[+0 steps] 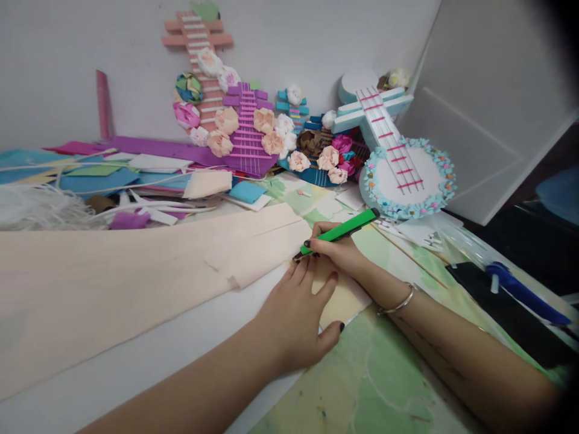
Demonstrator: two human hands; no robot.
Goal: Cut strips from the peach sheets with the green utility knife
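My right hand is closed around a green utility knife, its tip down on a peach foam sheet. My left hand lies flat with fingers spread, pressing a small cream piece of the sheet right beside the knife tip. A thin bangle sits on my right wrist. Both forearms reach in from the bottom edge.
Craft guitars decked with paper flowers lean on the back wall: pink, purple, light blue with a round body. Coloured foam scraps pile at left. A white board stands at right. A green cutting mat lies under my arms.
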